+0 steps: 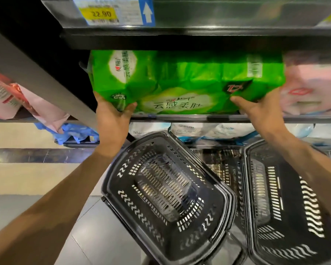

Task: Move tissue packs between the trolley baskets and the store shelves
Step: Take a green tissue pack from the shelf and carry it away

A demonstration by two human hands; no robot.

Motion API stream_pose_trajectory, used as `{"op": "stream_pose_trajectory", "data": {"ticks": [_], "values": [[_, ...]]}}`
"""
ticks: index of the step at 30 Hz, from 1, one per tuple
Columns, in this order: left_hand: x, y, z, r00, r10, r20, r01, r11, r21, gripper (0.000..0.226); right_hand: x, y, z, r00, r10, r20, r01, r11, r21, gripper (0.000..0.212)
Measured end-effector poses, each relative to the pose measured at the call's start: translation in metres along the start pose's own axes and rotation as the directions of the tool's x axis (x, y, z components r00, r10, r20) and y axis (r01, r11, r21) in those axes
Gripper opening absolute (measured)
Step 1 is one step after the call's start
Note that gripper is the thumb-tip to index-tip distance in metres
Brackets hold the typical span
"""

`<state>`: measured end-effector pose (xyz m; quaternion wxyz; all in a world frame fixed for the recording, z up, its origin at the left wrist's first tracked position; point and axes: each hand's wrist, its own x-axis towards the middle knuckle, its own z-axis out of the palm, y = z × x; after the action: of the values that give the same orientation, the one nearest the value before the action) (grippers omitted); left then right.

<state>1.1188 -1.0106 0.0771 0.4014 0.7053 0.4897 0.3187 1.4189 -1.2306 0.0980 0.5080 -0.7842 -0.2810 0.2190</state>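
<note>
Left hand (113, 119) and right hand (256, 109) grasp green tissue pack (180, 81) by lower corners, pack at shelf (180, 117) front edge. Left basket (111, 180), right basket (245, 169) both empty. Direction of move unclear; likely early or near finish.

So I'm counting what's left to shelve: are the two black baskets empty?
Empty: the left basket and right basket both show only bare slotted floors.
</note>
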Motion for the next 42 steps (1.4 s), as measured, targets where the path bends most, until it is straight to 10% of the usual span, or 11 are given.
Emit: {"op": "stream_pose_trajectory", "data": {"ticks": [14,36,42], "values": [[0.023,0.022,0.027,0.994,-0.107,-0.024,0.106,0.994,-0.021,0.098,0.011,-0.004,0.028,0.973,-0.048,-0.224,0.051,0.999,0.008,0.077],[0.021,0.004,0.107,0.917,-0.398,-0.013,0.373,0.871,-0.319,0.147,0.023,0.044,0.094,0.937,0.2,-0.285,-0.152,0.971,0.183,0.146],[0.057,0.001,0.115,0.919,-0.394,0.003,0.383,0.89,-0.249,0.157,0.053,0.033,0.096,0.942,0.159,-0.295,-0.131,0.985,0.111,0.115]]}}
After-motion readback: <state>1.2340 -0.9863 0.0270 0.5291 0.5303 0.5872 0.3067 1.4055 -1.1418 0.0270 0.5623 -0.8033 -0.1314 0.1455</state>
